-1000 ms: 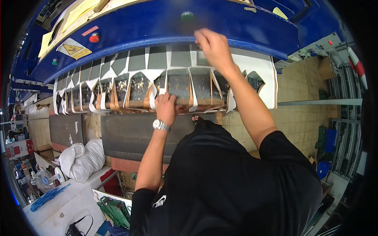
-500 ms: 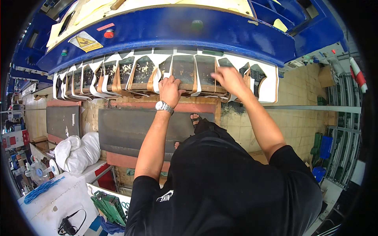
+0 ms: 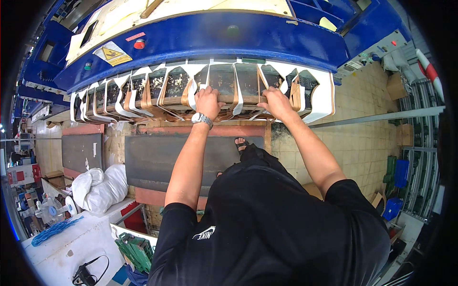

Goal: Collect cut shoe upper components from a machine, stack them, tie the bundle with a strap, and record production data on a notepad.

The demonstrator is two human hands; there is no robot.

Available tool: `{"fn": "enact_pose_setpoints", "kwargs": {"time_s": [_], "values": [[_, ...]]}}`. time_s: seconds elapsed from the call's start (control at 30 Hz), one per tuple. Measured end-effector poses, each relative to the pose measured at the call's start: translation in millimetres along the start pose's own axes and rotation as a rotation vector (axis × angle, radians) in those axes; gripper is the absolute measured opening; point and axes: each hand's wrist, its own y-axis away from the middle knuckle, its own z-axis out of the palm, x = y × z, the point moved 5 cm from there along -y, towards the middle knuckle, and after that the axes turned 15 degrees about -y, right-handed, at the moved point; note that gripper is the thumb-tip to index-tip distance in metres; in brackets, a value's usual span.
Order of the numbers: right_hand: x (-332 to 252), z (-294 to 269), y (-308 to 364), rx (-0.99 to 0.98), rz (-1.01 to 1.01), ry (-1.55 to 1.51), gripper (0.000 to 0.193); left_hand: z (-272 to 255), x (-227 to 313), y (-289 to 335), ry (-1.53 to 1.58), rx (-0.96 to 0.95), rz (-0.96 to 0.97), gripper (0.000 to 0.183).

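Note:
A long white sheet (image 3: 326, 93) with brown edges, full of cut-out openings, lies over the dark, worn bed (image 3: 222, 78) of a blue machine. Its narrow strips hang down over the bed's front edge. At the middle, my left hand (image 3: 208, 103), with a metal watch on the wrist, is closed over that edge, fingers curled on a strip of the sheet. Farther right, my right hand (image 3: 278, 103) also has its fingers bent over the edge, at another strip beside an opening. The fingertips of both hands are partly hidden.
The blue machine beam (image 3: 200, 40) spans above the bed, with a red button (image 3: 139, 44) at left. Below lies a dark mat (image 3: 157, 157) where I stand. A white sack (image 3: 102, 188) and a white table (image 3: 71, 238) are at left; metal racks (image 3: 422, 167) stand right.
My right hand has come down from above the bed onto its front edge. The left hand stays at nearly the same strip. The whole view has shifted slightly.

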Motion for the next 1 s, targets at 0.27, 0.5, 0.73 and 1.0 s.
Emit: {"fn": "enact_pose_setpoints", "kwargs": {"time_s": [0.27,0.5,0.73,1.0], "values": [[-7.7,-1.5,4.0,0.012,0.013,0.007,0.041,-5.4,0.2,0.8,-0.012,0.004,-0.005,0.039],[-11.0,6.8,46.0,-0.102,-0.086,-0.003,0.043,-18.1,7.0,53.6,0.054,-0.143,0.008,0.028],[-53.1,-41.8,-3.0,0.011,-0.224,-0.004,0.069,-53.7,20.7,56.9,0.507,-0.039,-0.035,0.017],[-49.7,14.1,-46.4,-0.435,-0.116,-0.050,0.072,29.1,59.4,24.8,1.067,-0.405,-0.474,0.028]]}}
